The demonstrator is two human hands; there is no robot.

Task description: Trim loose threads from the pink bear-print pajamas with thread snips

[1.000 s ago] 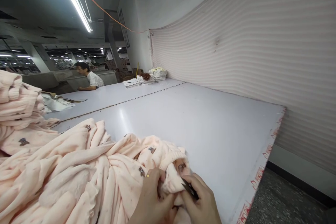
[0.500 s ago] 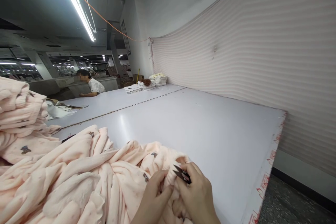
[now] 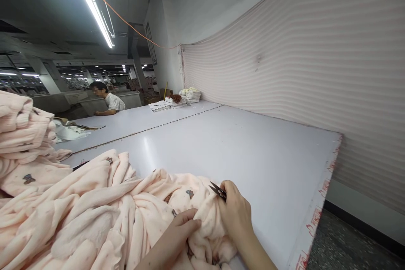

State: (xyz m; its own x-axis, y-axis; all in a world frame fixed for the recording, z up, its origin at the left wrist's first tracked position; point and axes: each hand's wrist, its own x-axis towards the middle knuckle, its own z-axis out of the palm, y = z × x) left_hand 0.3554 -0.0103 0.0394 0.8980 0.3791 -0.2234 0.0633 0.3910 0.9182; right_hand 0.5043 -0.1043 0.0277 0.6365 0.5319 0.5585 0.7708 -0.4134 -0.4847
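A pink plush garment (image 3: 152, 202) with small dark printed figures lies bunched along the near side of the table. My left hand (image 3: 180, 232) pinches a fold of it between thumb and fingers. Just to the right, my right hand (image 3: 236, 206) is closed around small black thread snips (image 3: 219, 191), whose pointed blades stick out to the left, slightly parted, above the cloth. The fingers of my right hand are partly hidden behind its back, so I cannot tell whether they also grip the cloth.
A tall heap of the same pink plush cloth (image 3: 23, 128) stands at the left. Across the pale table (image 3: 253, 156) are stacked white and yellowish pieces (image 3: 190, 95). A person (image 3: 110, 102) leans at the far left edge. Striped fabric (image 3: 284, 63) covers the right wall.
My right hand with the snips has moved up and away from my left hand. My left hand has shifted slightly left and down, still on the cloth.
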